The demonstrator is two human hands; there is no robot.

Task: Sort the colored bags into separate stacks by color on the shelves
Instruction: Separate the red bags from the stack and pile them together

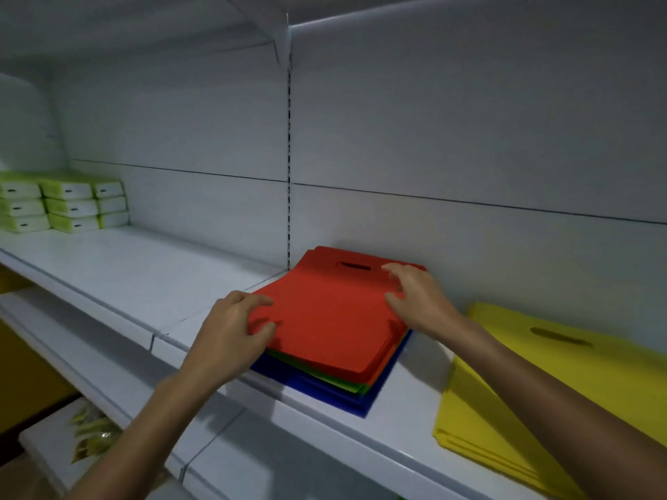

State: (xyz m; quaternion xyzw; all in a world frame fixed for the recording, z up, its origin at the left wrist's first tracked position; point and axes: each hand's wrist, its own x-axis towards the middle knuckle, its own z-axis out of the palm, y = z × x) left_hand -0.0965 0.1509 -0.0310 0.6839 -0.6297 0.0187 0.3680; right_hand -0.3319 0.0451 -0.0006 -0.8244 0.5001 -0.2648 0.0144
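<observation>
Holding red bags (325,319) atop green bags (355,387) and blue bags (325,395), mid shelf (126,261): left hand (231,326) grip grasping left edge, right hand (415,301) grip grasping right edge (yellow bags (523,373) lie right).

Your red bags (332,319) are plain, flat red with no print. Directly beneath the red bags you see a thin edge of green bags (326,377), and under those the deep blue bags (325,396). To the right of the red bags lie plain yellow bags (523,391). The shelf (126,268) under them and the back panel (469,138) behind are white. Far left of the red bags, the boxes (68,205) are lime green and white with small dark marks.
</observation>
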